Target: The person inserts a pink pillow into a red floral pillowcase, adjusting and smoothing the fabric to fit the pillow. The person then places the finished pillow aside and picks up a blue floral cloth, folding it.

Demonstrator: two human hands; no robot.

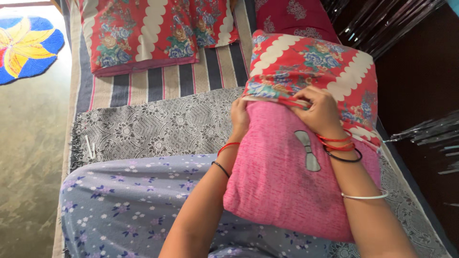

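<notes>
A pink pillow (282, 181) with a grey bow mark rests on my lap, its far end inside a red floral pillowcase (311, 62) with cream scalloped stripes. My left hand (239, 117) grips the case's open edge on the pillow's left side. My right hand (318, 112) is closed on the same edge at the top, fingers curled over the fabric. Red, black and white bangles ring both wrists.
I sit on a bed with a grey patterned throw (158, 124) over a striped sheet (162, 81). Two more red floral pillows (143, 33) lie at the far end. A blue, yellow and red flower rug (26, 45) lies on the floor, left. Dark wall, right.
</notes>
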